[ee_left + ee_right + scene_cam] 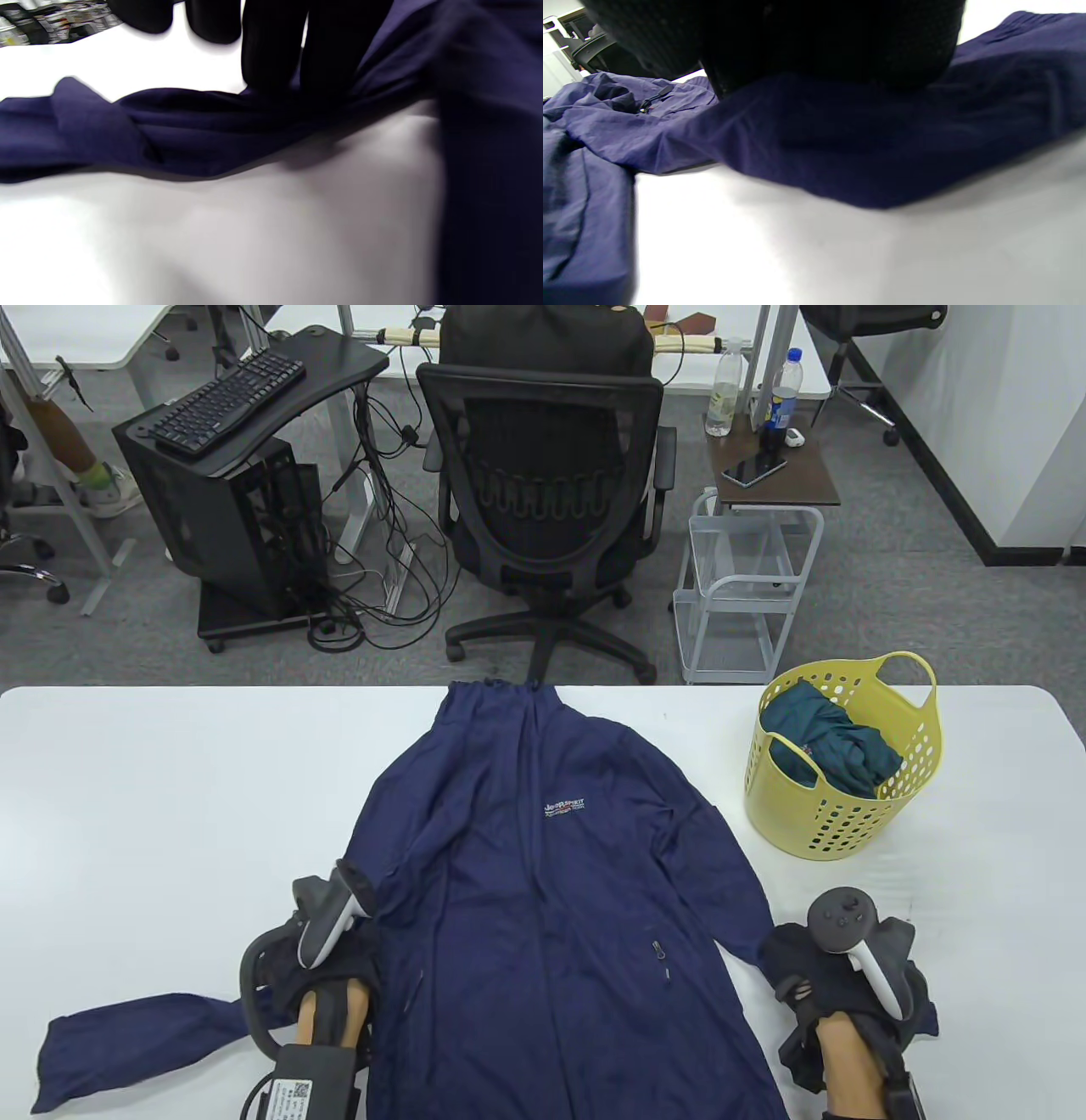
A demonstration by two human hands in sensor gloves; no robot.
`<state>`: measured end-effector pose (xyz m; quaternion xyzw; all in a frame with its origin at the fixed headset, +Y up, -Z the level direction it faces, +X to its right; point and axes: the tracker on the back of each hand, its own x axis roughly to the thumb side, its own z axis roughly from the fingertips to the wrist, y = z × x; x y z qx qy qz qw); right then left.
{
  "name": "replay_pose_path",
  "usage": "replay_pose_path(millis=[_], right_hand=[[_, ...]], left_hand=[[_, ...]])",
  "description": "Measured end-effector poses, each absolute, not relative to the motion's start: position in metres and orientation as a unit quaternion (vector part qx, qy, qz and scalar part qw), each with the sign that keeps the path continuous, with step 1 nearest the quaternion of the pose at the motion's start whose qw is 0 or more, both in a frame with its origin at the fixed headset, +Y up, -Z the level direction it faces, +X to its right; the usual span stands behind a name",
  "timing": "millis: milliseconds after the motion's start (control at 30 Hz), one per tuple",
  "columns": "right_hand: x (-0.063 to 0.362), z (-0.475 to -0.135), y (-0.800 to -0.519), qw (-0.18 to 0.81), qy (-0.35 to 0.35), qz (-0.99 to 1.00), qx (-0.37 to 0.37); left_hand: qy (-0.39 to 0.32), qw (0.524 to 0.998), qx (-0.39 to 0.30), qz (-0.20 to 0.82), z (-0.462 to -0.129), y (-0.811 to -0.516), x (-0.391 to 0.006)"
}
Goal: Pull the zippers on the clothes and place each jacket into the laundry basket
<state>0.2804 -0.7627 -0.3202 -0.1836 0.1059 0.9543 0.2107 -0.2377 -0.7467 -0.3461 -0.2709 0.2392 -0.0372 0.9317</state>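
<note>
A navy jacket lies flat on the white table, front up, collar at the far edge, its front zipper apparently closed. My left hand sits on the jacket's left sleeve; its gloved fingers come down onto fabric that bunches up to them. At the other side, the right hand covers the right sleeve, which lifts slightly off the table under it. A pocket zipper pull shows on the jacket front. The yellow laundry basket stands at the right, holding a teal garment.
Beyond the table's far edge stand a black office chair and a white wire cart. The left sleeve's cuff end trails toward the front left corner. Bare table lies on either side of the jacket.
</note>
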Motion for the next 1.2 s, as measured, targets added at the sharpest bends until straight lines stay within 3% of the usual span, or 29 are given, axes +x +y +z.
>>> replay_pose_path(millis=[67, 233, 467, 667, 833, 1033, 1200], right_hand=[[0.276, -0.319, -0.762, 0.219, 0.117, 0.953, -0.174], [0.261, -0.315, -0.760, 0.238, 0.155, 0.948, -0.146], [0.228, -0.312, -0.757, 0.217, 0.175, 0.955, -0.098], [0.185, -0.307, -0.762, 0.256, 0.198, 0.946, -0.032], [0.160, -0.299, -0.764, 0.287, 0.210, 0.935, 0.000], [0.139, -0.295, -0.764, 0.223, 0.198, 0.954, 0.022], [0.129, -0.294, -0.764, 0.192, 0.165, 0.967, 0.020]], left_hand=[[0.209, 0.934, -0.287, -0.040, -0.341, -0.745, -0.219], [0.105, 0.922, -0.359, 0.098, -0.333, -0.747, -0.170], [0.014, 0.854, -0.411, 0.318, -0.328, -0.762, -0.107], [-0.056, 0.758, -0.451, 0.469, -0.320, -0.777, -0.059], [-0.075, 0.677, -0.475, 0.557, -0.309, -0.790, -0.043], [-0.068, 0.596, -0.468, 0.649, -0.299, -0.802, -0.049], [-0.072, 0.572, -0.464, 0.673, -0.293, -0.804, -0.052]])
